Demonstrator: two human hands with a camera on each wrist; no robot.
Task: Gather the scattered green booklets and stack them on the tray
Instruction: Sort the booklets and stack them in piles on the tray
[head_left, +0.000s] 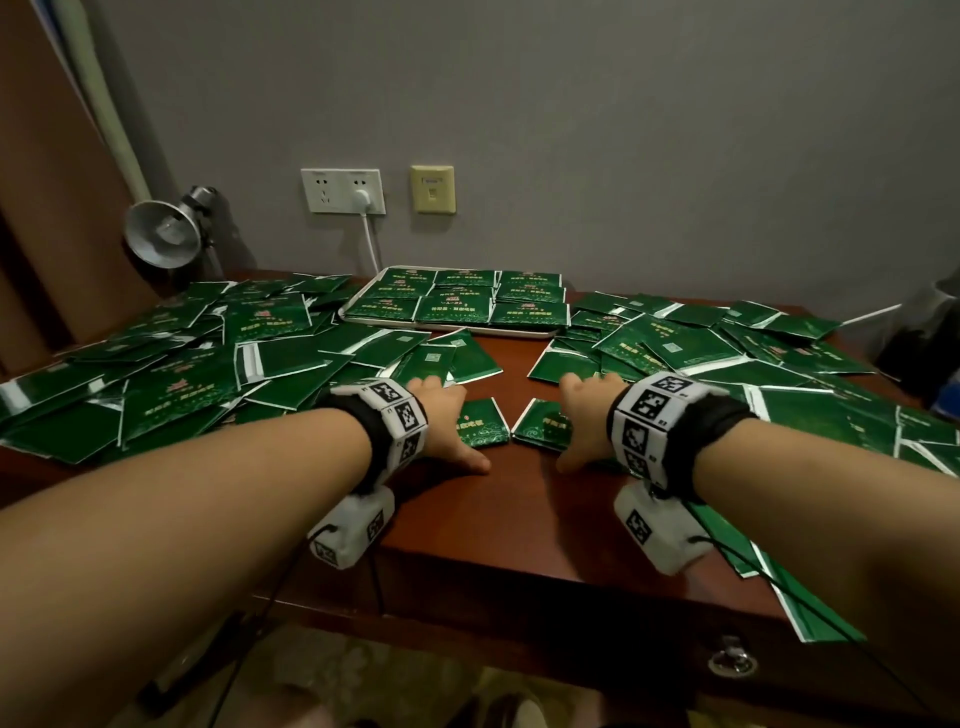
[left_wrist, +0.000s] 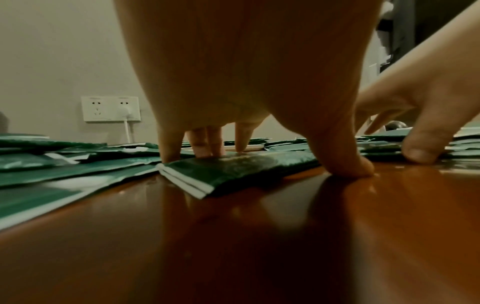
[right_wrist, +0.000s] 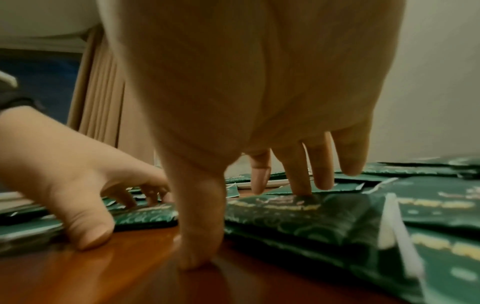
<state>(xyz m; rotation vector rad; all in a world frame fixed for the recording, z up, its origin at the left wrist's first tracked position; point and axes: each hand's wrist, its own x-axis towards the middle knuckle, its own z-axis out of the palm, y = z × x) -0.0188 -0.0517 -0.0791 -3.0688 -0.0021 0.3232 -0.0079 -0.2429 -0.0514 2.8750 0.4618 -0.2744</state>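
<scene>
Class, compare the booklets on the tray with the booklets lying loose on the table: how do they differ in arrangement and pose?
The booklets on the tray sit in neat rows, edges aligned; the loose booklets overlap at random angles. Tray booklets all show their lettered fronts; some loose ones show other faces. Both sets are green.

Two small green booklet stacks (head_left: 483, 428) (head_left: 540, 428) are pressed onto the glossy reddish-brown wooden table (head_left: 493, 519) by the left hand (head_left: 447, 415) and right hand (head_left: 587, 415) — thumbs touching wood; a white tray (head_left: 447, 326) of stacked booklets is seen behind.

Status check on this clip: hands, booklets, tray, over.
Left hand and right hand each press fingertips on a small booklet stack, thumbs on table. Tray partly filled. Loose booklets heaped both sides.
</scene>
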